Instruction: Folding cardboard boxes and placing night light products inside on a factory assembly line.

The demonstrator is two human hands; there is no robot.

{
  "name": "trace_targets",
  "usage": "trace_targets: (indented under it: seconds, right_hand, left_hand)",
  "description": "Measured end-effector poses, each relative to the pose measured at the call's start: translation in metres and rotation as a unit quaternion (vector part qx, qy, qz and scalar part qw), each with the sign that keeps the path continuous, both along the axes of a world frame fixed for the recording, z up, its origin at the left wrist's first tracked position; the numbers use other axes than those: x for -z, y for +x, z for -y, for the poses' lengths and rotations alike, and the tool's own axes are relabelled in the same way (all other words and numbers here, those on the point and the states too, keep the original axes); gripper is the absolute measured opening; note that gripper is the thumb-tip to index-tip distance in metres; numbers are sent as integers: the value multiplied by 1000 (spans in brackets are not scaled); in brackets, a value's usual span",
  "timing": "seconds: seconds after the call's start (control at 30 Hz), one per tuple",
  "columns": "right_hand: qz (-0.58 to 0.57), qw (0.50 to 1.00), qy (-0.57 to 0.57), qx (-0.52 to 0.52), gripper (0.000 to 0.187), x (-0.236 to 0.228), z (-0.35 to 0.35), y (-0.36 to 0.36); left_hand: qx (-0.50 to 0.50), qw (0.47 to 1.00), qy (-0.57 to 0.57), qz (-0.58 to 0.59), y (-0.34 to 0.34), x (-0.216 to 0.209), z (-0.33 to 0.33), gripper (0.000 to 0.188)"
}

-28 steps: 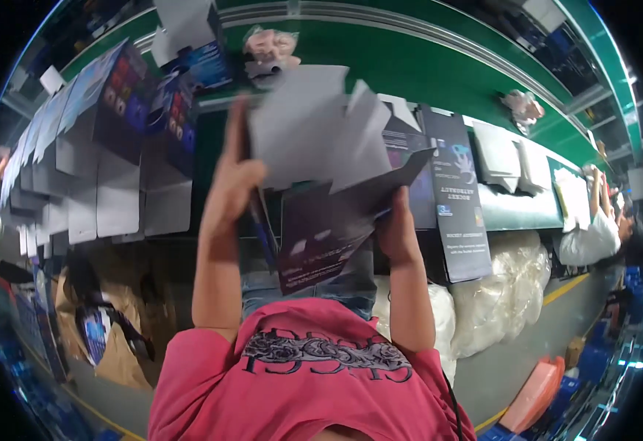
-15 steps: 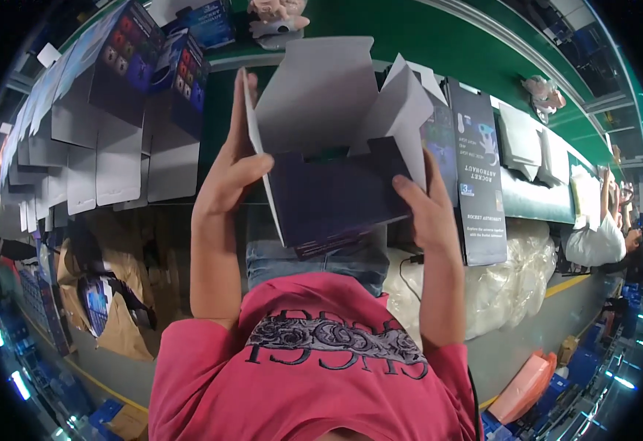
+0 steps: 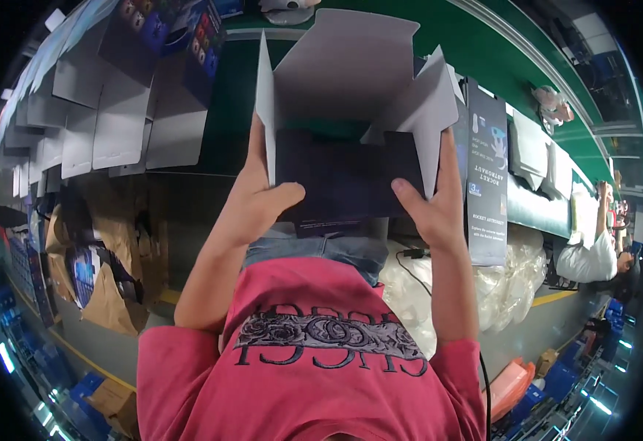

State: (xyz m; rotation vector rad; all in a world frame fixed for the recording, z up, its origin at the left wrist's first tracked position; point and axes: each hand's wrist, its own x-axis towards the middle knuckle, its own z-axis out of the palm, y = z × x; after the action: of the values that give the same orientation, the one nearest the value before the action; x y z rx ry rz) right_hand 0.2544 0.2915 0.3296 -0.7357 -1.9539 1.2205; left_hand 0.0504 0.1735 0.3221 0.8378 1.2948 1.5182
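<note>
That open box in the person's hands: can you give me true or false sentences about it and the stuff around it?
1. The left hand and right hand both hold the open box. True.
2. The box's flaps are all folded shut. False: pale flaps stand open.
3. A row of boxes stands to the left. True.
4. The person's shirt is green. False: the shirt is pink.
5. A dark carton lies to the right. True.

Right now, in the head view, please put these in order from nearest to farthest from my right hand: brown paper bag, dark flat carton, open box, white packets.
1. Open box: held, touching the right hand.
2. Dark flat carton: just to its right.
3. White packets: farther right, past the carton.
4. Brown paper bag: far left, lower down.
</note>
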Motion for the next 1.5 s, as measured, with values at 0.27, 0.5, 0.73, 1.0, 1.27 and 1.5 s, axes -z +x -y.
trace_targets:
  seconds: [0.27, 0.5, 0.73, 1.0, 1.27, 1.5]
  right_hand:
    - [-16, 999, 42, -31, 76, 4, -9, 8]
    - [-70, 996, -32, -43, 74, 5, -12, 7]
    - [-141, 990, -13, -15, 80, -1, -8, -10]
    - [-66, 989, 130, 23, 80, 28, -38, -15]
    - [-63, 993, 94, -24, 78, 21, -40, -7]
    - [-75, 993, 85, -43, 75, 25, -44, -7]
  left_hand:
    - [31, 962, 89, -255, -8, 2, -18, 97]
    - [6, 932, 134, -337, -12, -12, -23, 87]
    - [-17, 920, 232, -316, -27, -18, -29, 86]
    - [8, 896, 111, -430, -31, -15, -52, 81]
    - [29, 857, 134, -497, -35, -31, -59, 69]
    - [-46, 793, 162, -585, -39, -50, -97, 49]
